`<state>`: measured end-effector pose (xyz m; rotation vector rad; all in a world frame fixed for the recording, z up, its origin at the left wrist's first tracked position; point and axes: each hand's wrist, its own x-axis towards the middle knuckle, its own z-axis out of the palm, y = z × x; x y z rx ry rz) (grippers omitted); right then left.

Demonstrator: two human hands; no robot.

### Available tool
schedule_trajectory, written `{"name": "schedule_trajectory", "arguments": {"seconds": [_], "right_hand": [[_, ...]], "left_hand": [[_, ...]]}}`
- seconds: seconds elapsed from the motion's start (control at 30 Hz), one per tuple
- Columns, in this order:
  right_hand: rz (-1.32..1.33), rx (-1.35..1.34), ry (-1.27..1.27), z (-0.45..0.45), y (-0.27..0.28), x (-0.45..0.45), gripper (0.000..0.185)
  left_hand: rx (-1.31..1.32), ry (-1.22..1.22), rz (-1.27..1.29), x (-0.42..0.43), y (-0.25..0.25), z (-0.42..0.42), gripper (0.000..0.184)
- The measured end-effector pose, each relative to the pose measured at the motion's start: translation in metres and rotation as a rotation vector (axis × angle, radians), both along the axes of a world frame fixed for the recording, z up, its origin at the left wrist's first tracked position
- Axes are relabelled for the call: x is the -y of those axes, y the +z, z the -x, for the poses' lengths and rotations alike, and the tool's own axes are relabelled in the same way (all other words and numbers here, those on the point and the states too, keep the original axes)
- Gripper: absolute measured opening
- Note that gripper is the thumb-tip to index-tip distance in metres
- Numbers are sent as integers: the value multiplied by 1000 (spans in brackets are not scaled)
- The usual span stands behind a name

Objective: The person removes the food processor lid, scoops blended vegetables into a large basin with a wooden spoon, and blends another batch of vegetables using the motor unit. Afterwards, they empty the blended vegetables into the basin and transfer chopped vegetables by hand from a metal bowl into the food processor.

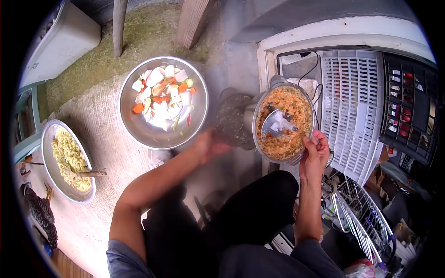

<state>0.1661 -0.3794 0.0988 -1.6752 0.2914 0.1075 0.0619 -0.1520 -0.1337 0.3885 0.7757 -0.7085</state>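
On the right, my right hand (315, 149) pinches the near right edge of a metal pot (256, 121) full of an orange, minced mixture (289, 104). A metal scoop (271, 124) with something whitish and translucent in it lies on that mixture. My left hand (211, 147) is smeared by motion, low between the pot and a large steel bowl (127, 118); its fingers cannot be made out. Chopped white, orange and green vegetables (162, 95) lie in the steel bowl. Beside my left hand is a dark, blurred round container (234, 118).
At the left, a metal basin (90, 192) holds a yellowish mash and a wooden-handled tool (92, 174). A speckled bird (41, 211) is at the lower left. White (347, 106) and black crates (410, 102) stand right, above a wire rack (361, 217). Wooden legs (119, 28) rise behind.
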Motion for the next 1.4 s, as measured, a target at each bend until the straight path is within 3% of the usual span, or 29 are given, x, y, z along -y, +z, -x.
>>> {"name": "schedule_trajectory", "arguments": {"seconds": [0.13,0.27,0.37,0.4,0.5,0.57,0.63,0.77,0.8,0.83,0.9,0.93,1.03,1.13,1.27,1.37,1.4], "right_hand": [[9,-1,90,-3,1,-20,32],[-16,-23,185,-10,-1,-53,31],[-43,-66,277,-13,-3,-90,28],[-53,-85,319,-13,-7,-104,28],[-76,-130,500,-12,-20,-154,26],[-94,-198,604,-6,-27,-198,24],[-169,-210,748,1,-44,-237,24],[-100,-187,953,3,-75,-305,27],[93,-13,1016,5,-87,-316,39],[247,265,1084,11,-78,-335,42],[542,840,1140,26,-52,-368,49],[423,789,1217,36,-45,-380,53],[327,883,1489,66,-42,-413,36],[148,913,1495,92,-67,-438,19],[-21,835,1433,101,-70,-441,11],[20,271,1348,89,-60,-421,11],[-75,50,1284,83,-60,-421,14]], "left_hand": [[-43,94,-93,-7,10,21,72],[-1,-182,-285,-27,26,37,74],[256,-453,-139,-93,57,43,72],[179,-360,-48,-110,60,47,75],[348,280,-95,-151,77,77,91],[509,483,-295,-174,123,84,114],[497,539,-473,-183,111,105,136],[383,753,-664,-207,105,130,115],[359,802,-749,-213,108,132,108],[322,913,-794,-213,99,137,90],[216,1016,-848,-216,89,150,89],[197,1041,-872,-219,93,155,88],[164,1068,-962,-227,114,168,91],[179,993,-1089,-235,126,183,102],[117,879,-1264,-237,126,194,110],[122,901,-1232,-235,121,199,110],[119,900,-1210,-234,120,201,110]]}}
